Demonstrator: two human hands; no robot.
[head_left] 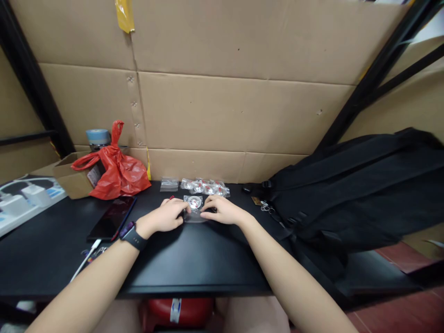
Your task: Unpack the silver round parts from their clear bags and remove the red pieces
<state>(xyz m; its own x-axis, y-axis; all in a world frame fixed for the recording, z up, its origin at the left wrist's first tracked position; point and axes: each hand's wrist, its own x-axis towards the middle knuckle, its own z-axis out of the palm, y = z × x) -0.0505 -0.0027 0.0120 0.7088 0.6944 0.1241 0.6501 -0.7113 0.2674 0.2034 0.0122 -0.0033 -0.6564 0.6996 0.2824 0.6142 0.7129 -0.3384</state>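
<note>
Stretching smooth and black from its straight near edge, the table [194,268] carries a flat, clear plastic bag [194,218]. The left hand [169,215] curls at the bag's left edge; the right hand [224,210] arches at its right, thumb and fingers slightly parted; whether either pinches it, I cannot tell. A shiny round disc [194,202] shows at the bag's far end. Beyond lie crinkly clear packets [207,187], then a creased cardboard wall [222,115].

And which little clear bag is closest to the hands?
The clear bag between the left hand and right hand; the other bags lie farther back, near the cardboard wall.
</note>
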